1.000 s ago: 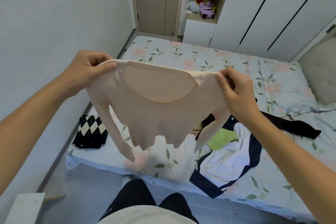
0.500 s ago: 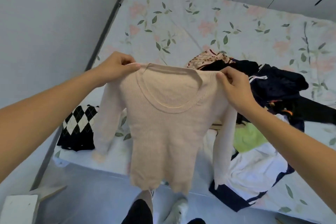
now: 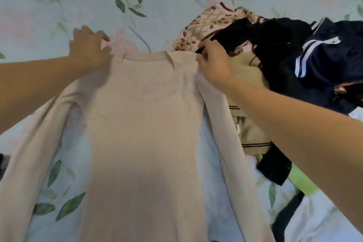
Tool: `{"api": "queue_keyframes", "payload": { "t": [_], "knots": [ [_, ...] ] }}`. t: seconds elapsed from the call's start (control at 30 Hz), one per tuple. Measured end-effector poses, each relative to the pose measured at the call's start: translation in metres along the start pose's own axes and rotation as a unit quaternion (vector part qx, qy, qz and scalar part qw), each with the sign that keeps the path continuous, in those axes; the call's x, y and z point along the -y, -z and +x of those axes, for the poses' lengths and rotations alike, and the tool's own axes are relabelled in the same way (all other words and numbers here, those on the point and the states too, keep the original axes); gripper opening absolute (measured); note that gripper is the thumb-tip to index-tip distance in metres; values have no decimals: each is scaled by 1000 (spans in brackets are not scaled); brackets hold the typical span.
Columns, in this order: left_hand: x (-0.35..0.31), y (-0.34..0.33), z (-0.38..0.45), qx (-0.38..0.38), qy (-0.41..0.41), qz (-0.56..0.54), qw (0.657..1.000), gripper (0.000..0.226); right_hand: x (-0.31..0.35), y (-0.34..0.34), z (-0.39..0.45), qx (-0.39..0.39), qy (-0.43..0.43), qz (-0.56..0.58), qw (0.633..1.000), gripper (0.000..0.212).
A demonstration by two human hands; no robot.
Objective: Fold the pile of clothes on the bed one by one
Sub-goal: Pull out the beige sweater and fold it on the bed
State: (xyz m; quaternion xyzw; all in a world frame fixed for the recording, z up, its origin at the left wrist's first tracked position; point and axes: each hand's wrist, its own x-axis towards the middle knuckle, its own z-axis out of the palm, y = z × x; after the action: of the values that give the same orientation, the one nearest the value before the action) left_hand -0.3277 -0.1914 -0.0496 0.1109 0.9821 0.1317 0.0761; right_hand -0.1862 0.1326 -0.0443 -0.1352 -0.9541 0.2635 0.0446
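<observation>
At the far left, the sweater's left sleeve runs down and outward across the floral bedsheet, lying a little apart from the body with a strip of sheet showing between them. Above it, the left hand rests at the left shoulder of the pale pink ribbed sweater; its fingers are loosely bent over the shoulder edge, and whether they pinch the knit or only press it down I cannot tell.

The sweater itself lies flat and face up on the bed, neckline away from the person and hem toward them, so its long axis runs straight from the hands back toward the body. Both hands sit at the far end of that axis, one on each shoulder, about equally close to the garment.

Right of the neckline, the right hand pinches the right shoulder seam between thumb and curled fingers. Below it the right sleeve falls almost parallel to the body, its outer edge lying on or just against a beige knit with dark stripes.

Farther right is the unfolded pile: a pink patterned garment, a black garment and a navy piece with white stripes, touching the right hand's far side.

The sweater looks laid out and ready; the next fold likely brings the sleeves inward across the body, and the right sleeve is the one crowded by the pile.
</observation>
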Motion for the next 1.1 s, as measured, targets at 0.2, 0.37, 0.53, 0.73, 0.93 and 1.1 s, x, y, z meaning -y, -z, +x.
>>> {"api": "queue_keyframes", "payload": {
  "t": [0.2, 0.37, 0.53, 0.73, 0.93, 1.1],
  "knots": [
    [-111, -34, -16, 147, -148, -72, 975, 46, -33, 19, -106, -8, -30, 22, 999, 16],
    [-189, -57, -15, 201, -214, -35, 955, 58, -36, 20, -182, 57, -106, 10, 993, 40],
    [-206, -62, -5, 157, -227, 104, 956, 53, -44, 13, -186, 84, -200, 55, 975, 45],
    [-205, -42, 8, 181, -232, 21, 956, 21, -69, 44, -174, 82, -205, 182, 958, 12],
    [-221, -21, 19, 234, -206, -125, 942, 10, -94, 78, -164, 57, -210, 179, 959, 22],
    [-246, -37, 1, 325, -263, -29, 908, 35, -103, 83, -154, 59, -195, 191, 960, 30]
  ]
}}
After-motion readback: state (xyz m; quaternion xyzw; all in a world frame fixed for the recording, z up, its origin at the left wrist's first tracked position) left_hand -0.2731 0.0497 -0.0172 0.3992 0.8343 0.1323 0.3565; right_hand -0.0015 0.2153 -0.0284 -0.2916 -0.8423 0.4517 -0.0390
